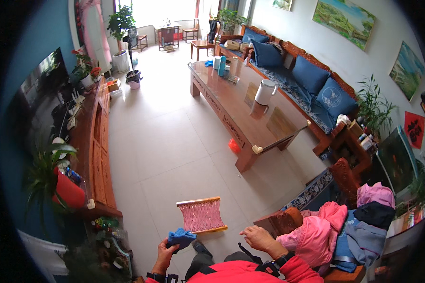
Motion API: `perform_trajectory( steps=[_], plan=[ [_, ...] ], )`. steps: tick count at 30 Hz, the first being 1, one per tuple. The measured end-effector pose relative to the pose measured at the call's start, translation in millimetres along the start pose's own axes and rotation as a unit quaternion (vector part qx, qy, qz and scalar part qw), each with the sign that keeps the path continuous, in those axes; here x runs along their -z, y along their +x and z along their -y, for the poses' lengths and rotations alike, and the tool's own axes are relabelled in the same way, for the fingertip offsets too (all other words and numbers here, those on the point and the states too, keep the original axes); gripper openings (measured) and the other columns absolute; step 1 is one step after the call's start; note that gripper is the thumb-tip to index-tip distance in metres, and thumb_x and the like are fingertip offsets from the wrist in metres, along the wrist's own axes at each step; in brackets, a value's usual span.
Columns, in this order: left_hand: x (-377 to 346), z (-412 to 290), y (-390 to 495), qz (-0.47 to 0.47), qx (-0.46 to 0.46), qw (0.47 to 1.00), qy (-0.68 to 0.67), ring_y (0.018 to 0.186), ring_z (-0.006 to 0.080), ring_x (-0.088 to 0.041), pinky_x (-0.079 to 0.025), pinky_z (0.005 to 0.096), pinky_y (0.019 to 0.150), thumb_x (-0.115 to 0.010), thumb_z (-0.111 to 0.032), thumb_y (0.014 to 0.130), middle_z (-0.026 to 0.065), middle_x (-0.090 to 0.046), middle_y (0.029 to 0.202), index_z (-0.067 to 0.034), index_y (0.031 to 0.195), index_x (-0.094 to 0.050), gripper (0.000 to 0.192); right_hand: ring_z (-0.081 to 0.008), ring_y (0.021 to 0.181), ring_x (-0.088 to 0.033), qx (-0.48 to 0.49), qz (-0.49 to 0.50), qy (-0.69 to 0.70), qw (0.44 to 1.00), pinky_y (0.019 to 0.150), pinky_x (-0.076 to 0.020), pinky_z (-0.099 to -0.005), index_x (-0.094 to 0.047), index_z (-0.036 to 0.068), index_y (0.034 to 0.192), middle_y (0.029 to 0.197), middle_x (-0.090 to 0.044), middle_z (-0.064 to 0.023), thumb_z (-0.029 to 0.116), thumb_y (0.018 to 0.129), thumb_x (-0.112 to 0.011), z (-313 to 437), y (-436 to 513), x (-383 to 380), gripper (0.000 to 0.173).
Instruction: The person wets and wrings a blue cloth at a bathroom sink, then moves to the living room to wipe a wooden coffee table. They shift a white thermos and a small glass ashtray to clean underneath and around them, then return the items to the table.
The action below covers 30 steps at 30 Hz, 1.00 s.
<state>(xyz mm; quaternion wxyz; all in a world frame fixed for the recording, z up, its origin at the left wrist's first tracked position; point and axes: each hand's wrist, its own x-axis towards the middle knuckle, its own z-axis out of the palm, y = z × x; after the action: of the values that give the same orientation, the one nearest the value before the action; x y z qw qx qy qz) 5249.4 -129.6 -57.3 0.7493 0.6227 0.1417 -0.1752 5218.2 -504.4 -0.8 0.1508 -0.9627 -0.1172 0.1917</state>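
Observation:
My left hand (165, 255) pinches a folded blue cloth (181, 237) between thumb and fingers, at the lower middle of the view. Just beyond the cloth, a small stool (201, 215) with wooden bars and a woven pink seat stands on the tiled floor. Nothing is in my right hand (260, 240), which hovers with loosely spread fingers near the carved wooden armrest (281, 221) of a chair. To the right of that hand, a pink garment (313, 237) lies over the chair, with a grey-blue garment (366, 240) and a black one (374, 214) beside it.
A long glass-topped wooden table (230, 102) carries a white jug (265, 92). Behind it runs a wooden sofa (287, 76) with blue cushions. A wooden TV cabinet (99, 155) lines the left side, with a red-potted plant (69, 191) at its near end. A fish tank (398, 159) stands at right.

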Motion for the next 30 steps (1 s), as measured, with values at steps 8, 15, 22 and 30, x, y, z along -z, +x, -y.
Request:
perform_trajectory(
  steps=[8,15,22,30],
  plan=[
    [-19,-14,53,0.001,0.098,0.993,0.059,0.081,0.0134,-0.063,-0.053,0.0273,0.072,-0.071,-0.004,0.074,0.0054,-0.065,0.091,0.0,0.108,-0.062,0.036,-0.0294,0.103,-0.057,-0.031,0.042,0.063,0.997,0.087,-0.0476,-0.0421,-0.06,0.016,0.115,0.108,-0.061,-0.0088,0.021,0.088,-0.055,-39,24,-6,0.028],
    [-91,-58,83,0.032,0.056,0.995,0.081,0.067,0.0089,-0.056,-0.043,0.0221,0.056,-0.064,-0.013,0.083,0.0029,-0.065,0.086,0.0,0.104,-0.063,0.025,-0.0301,0.1,-0.059,0.005,0.051,0.074,0.996,0.086,-0.0482,-0.0414,-0.06,0.015,0.113,0.105,-0.062,-0.0098,0.021,0.087,-0.056,-115,85,13,0.027],
    [-184,-98,123,0.044,0.024,0.989,0.139,0.069,0.0098,-0.056,-0.044,0.0233,0.058,-0.062,-0.012,0.085,0.0024,-0.064,0.087,0.001,0.106,-0.062,0.025,-0.0282,0.1,-0.06,0.0,0.008,0.03,1.0,0.083,-0.0497,-0.042,-0.06,0.017,0.113,0.104,-0.063,-0.0079,0.017,0.082,-0.059,-210,121,51,0.031],
    [-253,-123,176,0.078,0.02,0.981,0.176,0.08,0.0123,-0.057,-0.046,0.026,0.069,-0.063,-0.012,0.085,0.0035,-0.064,0.093,0.0,0.107,-0.062,0.026,-0.031,0.104,-0.058,-0.011,-0.027,0.163,0.986,0.09,-0.0468,-0.0421,-0.06,0.014,0.112,0.106,-0.062,-0.0117,0.015,0.085,-0.055,-265,128,86,0.027]
  ],
)
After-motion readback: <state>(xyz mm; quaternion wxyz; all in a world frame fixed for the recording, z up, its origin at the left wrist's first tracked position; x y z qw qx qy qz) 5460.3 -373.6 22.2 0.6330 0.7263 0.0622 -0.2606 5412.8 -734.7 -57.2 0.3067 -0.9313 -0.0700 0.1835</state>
